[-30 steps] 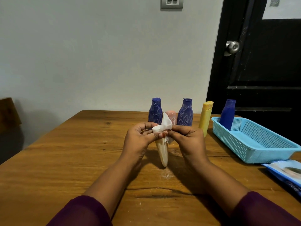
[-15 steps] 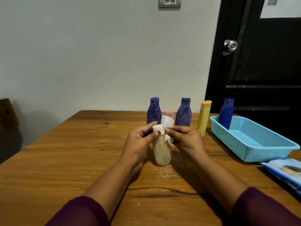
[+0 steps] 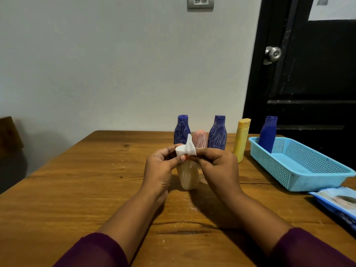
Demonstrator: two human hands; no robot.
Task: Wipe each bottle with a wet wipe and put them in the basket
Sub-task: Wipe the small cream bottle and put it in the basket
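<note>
From my seat at the feed, both hands meet in the middle of the frame over a cream bottle [image 3: 187, 178]. The left hand [image 3: 163, 166] has its fingers curled round the bottle's upper part, thumb lying across the front. The right hand [image 3: 217, 166] pinches a white wet wipe [image 3: 187, 148] against the bottle's top, and one corner of the wipe sticks up above the knuckles. The bottle's lower end points down toward the wooden table [image 3: 77, 189]; I cannot tell whether it touches the wood or hangs just clear of it. Behind the hands, toward the far edge of the table, stands a row of bottles: a scribbled blue bottle [image 3: 182, 130], a pink bottle [image 3: 200, 138] partly hidden by the wipe, a second scribbled blue bottle [image 3: 217, 132], and to the right of these a yellow bottle [image 3: 241, 139]. At the right of the frame sits the light blue basket [image 3: 279, 170], with one plain blue bottle [image 3: 267, 133] upright in its far corner. Just below the basket, at the lower right edge, lies a wipes pack [image 3: 339, 205], cut off by the frame. A black door [image 3: 308, 83] with a round metal knob [image 3: 272, 54] fills the upper right, a switch plate [image 3: 200, 2] sits at the top centre of the grey wall, and dark purple sleeves [image 3: 92, 251] show at the bottom.
</note>
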